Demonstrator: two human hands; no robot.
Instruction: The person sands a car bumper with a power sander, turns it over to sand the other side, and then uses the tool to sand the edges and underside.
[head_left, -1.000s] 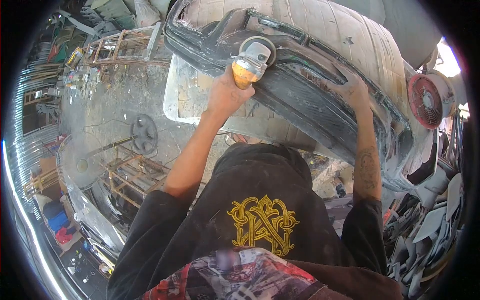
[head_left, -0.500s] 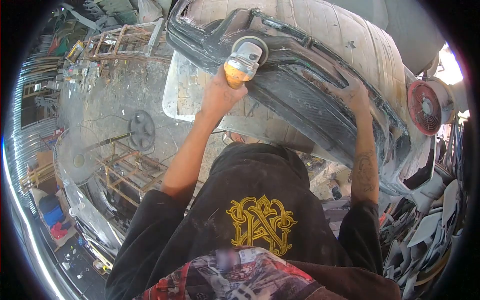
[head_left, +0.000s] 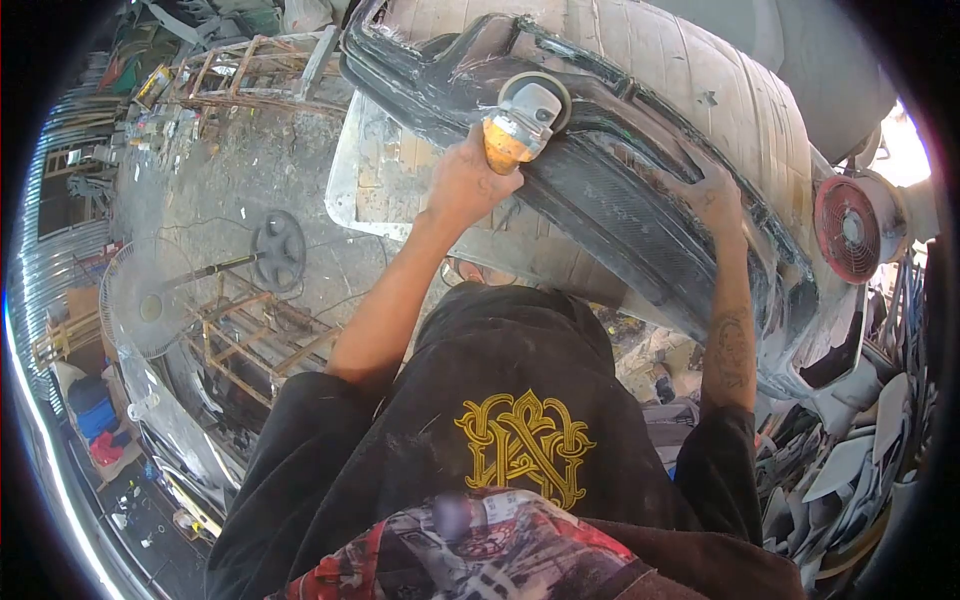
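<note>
My left hand (head_left: 466, 182) is closed around the yellow body of an angle grinder (head_left: 512, 138). Its round disc lies against the upper surface of a black moulded panel (head_left: 610, 195) that looks like a vehicle bumper. White scuffs and dust run along the panel's ridges. Farther right, my right hand (head_left: 712, 200) grips the same bumper at a recessed edge, with the thumb spread towards the left. The fingertips of that hand are partly hidden in the recess.
Beneath the bumper is a dusty, pale padded support (head_left: 690, 60). A red-rimmed drum fan (head_left: 850, 228) stands at the right, above stacked panels (head_left: 850, 450). To the left are a pedestal fan (head_left: 150, 300), its round base (head_left: 278, 250) and a rusty metal frame (head_left: 240, 335) on the stained floor.
The angle grinder has moved to the right along the bumper with my left hand, its head now turned more to the right. My right hand stays at about the same place.
</note>
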